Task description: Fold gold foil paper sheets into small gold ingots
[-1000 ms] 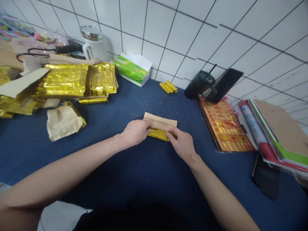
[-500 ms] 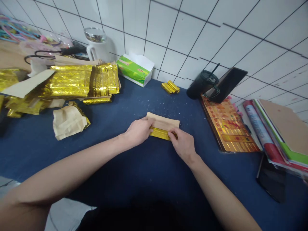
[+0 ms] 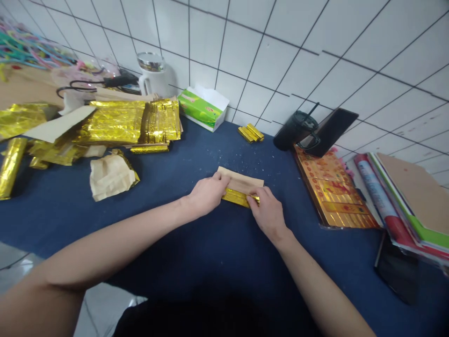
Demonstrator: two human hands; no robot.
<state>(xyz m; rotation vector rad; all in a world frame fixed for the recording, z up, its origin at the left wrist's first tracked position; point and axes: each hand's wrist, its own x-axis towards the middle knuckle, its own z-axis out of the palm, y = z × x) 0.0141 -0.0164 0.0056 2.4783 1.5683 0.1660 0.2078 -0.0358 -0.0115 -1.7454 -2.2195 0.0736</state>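
A sheet of gold foil paper (image 3: 242,182) lies on the blue table in front of me, its tan backing facing up and its near edge folded over to show a gold strip. At the left end, my left hand (image 3: 209,193) is closed on the sheet with the thumb near the fold. My right hand (image 3: 269,209) pinches the right end of the gold strip between thumb and fingers. Beyond the sheet sit several small gold rolls (image 3: 251,133). Left of my hands is a crumpled piece of foil paper (image 3: 111,177), tan side up.
A stack of gold foil paper (image 3: 115,122) spreads across the left, with a larger gold roll (image 3: 12,168) beside it. Along the tiled wall stand a white mug (image 3: 153,77), a green tissue box (image 3: 201,108) and a black tumbler (image 3: 293,131). Orange-gold printed packets (image 3: 336,187) lie right.
The camera view has shifted slightly left, bringing the larger gold roll at the far left into sight. Both hands keep nearly the same grip on the folded sheet.
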